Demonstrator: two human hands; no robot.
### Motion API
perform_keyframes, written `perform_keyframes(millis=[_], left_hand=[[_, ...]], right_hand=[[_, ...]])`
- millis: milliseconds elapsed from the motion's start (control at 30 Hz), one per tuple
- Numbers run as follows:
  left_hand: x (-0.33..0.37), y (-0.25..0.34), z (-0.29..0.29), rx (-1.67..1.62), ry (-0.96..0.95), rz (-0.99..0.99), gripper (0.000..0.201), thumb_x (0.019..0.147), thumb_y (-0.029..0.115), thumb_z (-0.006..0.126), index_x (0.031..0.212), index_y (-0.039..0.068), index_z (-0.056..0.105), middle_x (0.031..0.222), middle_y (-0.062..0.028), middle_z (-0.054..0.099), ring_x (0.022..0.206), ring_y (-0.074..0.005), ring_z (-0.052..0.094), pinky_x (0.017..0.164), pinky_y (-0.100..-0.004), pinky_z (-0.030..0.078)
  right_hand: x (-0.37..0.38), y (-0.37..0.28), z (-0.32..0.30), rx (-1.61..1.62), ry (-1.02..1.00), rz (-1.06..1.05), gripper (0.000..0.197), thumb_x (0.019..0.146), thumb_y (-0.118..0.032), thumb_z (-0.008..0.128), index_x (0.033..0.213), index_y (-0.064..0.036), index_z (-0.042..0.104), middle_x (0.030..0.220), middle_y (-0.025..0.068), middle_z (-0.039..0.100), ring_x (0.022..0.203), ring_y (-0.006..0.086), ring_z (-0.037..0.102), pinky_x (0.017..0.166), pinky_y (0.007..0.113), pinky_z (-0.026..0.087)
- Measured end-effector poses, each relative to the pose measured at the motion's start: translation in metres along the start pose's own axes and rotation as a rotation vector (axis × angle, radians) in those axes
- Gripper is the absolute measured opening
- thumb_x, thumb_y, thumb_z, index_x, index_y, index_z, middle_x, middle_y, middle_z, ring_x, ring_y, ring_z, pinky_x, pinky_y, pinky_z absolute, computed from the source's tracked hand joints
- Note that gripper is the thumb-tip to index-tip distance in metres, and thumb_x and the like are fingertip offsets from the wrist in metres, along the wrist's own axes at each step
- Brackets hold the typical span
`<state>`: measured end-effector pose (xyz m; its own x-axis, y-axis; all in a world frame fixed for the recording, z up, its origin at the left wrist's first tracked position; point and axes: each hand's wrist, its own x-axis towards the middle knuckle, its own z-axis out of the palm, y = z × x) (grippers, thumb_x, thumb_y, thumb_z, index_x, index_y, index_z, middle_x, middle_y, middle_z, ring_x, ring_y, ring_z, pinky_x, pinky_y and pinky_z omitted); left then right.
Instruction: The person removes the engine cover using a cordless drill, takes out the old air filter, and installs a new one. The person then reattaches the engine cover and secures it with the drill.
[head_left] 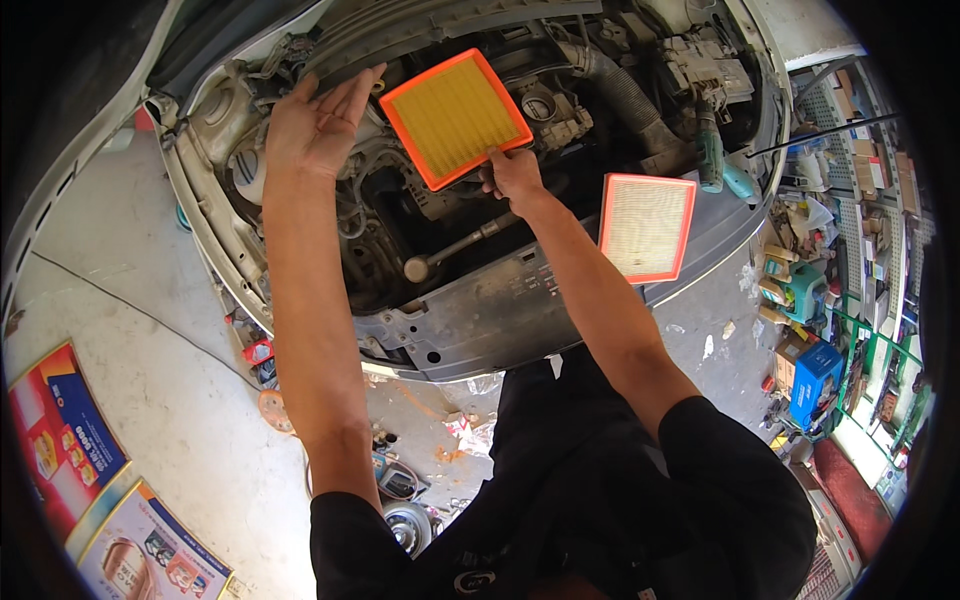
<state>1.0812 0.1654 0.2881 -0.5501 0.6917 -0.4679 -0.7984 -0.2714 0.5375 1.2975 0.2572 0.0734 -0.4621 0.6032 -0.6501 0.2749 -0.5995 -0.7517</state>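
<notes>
Yellow air filter (pixel 455 118) with an orange rim was found raised over the open engine bay (pixel 390 215), tilted, its pleated face turned up toward the camera. The person's right hand (pixel 516 176) was closed on the lower right corner of that filter, thumb on the upper face near the rim and the remaining fingers curled at the edge and partly hidden beneath. The left hand (pixel 315 130) was open and held nothing that could be seen; its palm was turned up, and its fingertips were near the filter's upper left corner. Whether those fingertips touched any engine part behind them could not be determined. A second, paler air filter (pixel 648 228) with a red-orange rim lay face up on the front panel (pixel 480 310), to the right of the right forearm and well apart from both hands. A green power tool (pixel 709 150) stood at the right side of the bay, near the paler filter. A corrugated hose (pixel 615 85) and a round dark cap (pixel 539 106) were noted to the right of the held filter, and a bar with a rounded end (pixel 418 268) lay below it. Posters (pixel 65 440) leaned at lower left, while shelving (pixel 845 225), a green jug (pixel 803 290) and a blue box (pixel 815 385) were recorded along the right.
</notes>
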Motion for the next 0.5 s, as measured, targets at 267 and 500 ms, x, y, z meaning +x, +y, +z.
perform_keyframes(millis=[267,500], left_hand=[[0.002,0.004,-0.004,-0.021,-0.067,-0.04,0.059,0.118,0.023,0.034,0.156,-0.019,0.016,0.161,-0.04,0.031,0.141,-0.055,0.048,0.106,-0.0465,0.064],[0.002,0.002,-0.002,-0.007,0.007,0.007,0.061,0.117,0.023,0.036,0.159,-0.016,0.016,0.163,-0.0363,0.029,0.145,-0.0534,0.044,0.106,-0.0464,0.063]], right_hand=[[0.006,-0.02,-0.019,-0.276,-0.102,0.106,0.041,0.11,-0.029,0.061,0.088,0.0043,0.067,0.072,0.0117,0.069,0.051,0.0181,0.061,0.042,0.034,0.041],[0.006,0.001,-0.011,-0.065,0.02,0.097,0.045,0.107,-0.031,0.066,0.078,0.0035,0.066,0.069,0.0108,0.066,0.049,0.0186,0.059,0.042,0.036,0.039]])
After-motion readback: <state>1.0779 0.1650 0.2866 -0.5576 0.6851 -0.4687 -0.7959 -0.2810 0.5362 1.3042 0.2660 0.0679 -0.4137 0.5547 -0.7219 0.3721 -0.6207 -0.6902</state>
